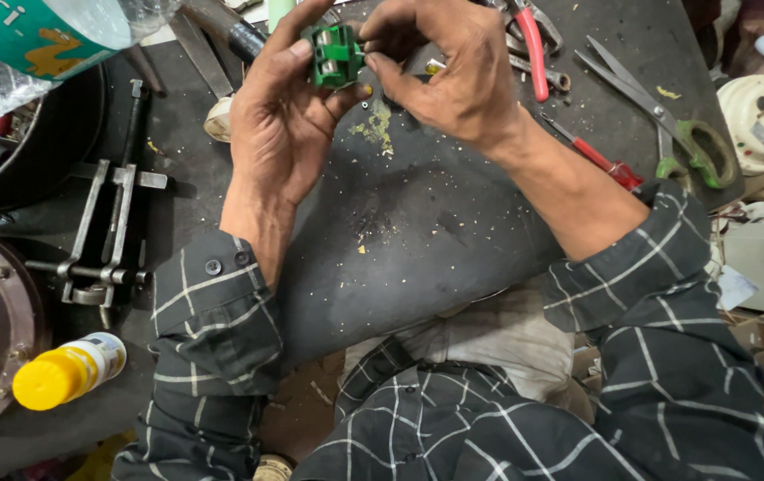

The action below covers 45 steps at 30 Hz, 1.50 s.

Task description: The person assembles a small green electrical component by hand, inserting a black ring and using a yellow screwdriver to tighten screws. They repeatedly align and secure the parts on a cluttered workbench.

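- Mat (418, 223) — a dark rubbery sheet across the lap, dusted with pale crumbs; it fills the middle of the view.
- Puller (101, 232) — a steel two-arm tool lying at 9 o'clock on the mat's edge, well apart from the hands.
- Scissors (667, 125) — green-handled, at 2 o'clock, blades towards 11 o'clock.
- Left hand (280, 116) — at 12 o'clock, closed on the block, thumb below it and fingers behind.
- Right hand (453, 76) — just beside it, thumb and forefinger pinched at the block's right edge; whether they hold some small part there I cannot tell.
- Bottle (66, 370) — yellow-capped, lying at 8 o'clock.
- Pliers (533, 44) — red-handled, at 1 o'clock behind the right hand.
- Block (336, 55) — a small green plastic piece with metal screws, held above the mat at 12 o'clock. It looks light, stiff and somewhat brittle, so best taken by its flat sides, clear of the screw faces. Its long axis runs roughly 12 to 6 o'clock, with the screw face towards the camera.
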Tool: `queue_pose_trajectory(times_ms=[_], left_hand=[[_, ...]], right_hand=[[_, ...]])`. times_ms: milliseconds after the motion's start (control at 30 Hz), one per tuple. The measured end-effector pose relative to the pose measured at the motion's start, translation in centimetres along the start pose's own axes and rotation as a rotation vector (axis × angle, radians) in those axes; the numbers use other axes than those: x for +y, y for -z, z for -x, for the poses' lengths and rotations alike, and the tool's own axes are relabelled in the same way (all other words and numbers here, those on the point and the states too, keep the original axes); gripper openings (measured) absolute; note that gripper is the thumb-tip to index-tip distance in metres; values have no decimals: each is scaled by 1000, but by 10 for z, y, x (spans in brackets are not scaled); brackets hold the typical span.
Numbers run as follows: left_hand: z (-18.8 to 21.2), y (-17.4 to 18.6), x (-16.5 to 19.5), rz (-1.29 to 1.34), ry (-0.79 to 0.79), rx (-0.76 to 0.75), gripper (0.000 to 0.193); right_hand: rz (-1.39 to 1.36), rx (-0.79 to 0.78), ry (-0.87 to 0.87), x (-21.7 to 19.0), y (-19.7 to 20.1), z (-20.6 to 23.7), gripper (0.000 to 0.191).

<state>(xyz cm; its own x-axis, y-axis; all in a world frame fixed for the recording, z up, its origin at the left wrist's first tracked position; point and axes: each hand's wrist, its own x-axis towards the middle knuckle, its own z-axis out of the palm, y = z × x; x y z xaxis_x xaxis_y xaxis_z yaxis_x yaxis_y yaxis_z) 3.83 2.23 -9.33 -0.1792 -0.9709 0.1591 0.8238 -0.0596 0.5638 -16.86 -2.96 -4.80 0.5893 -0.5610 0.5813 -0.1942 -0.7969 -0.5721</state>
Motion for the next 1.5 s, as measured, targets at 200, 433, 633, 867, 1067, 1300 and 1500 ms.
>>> queue_pose_trajectory(times_ms=[200, 433, 633, 867, 1067, 1300, 1500], left_hand=[[3, -6, -4, -16, 10, 3, 44], [-1, -11, -10, 46, 6, 21, 50], [-4, -9, -16, 46, 18, 166, 56], [-7, -12, -17, 69, 39, 230, 61], [-10, -13, -18, 122, 44, 219, 70], [-14, -13, -23, 152, 1, 227, 72], [-14, -11, -22, 135, -14, 251, 75]], right_hand=[[34, 21, -24, -7, -9, 3, 20], [39, 34, -39, -7, -14, 1, 22], [9, 5, 41, -11, -12, -2, 24], [-1, -5, 49, -16, -7, -6, 19], [120, 1, 125, -21, 7, -12, 24], [-181, -6, -100, -12, 1, -4, 27], [-191, 4, -49, -4, 1, 5, 42]])
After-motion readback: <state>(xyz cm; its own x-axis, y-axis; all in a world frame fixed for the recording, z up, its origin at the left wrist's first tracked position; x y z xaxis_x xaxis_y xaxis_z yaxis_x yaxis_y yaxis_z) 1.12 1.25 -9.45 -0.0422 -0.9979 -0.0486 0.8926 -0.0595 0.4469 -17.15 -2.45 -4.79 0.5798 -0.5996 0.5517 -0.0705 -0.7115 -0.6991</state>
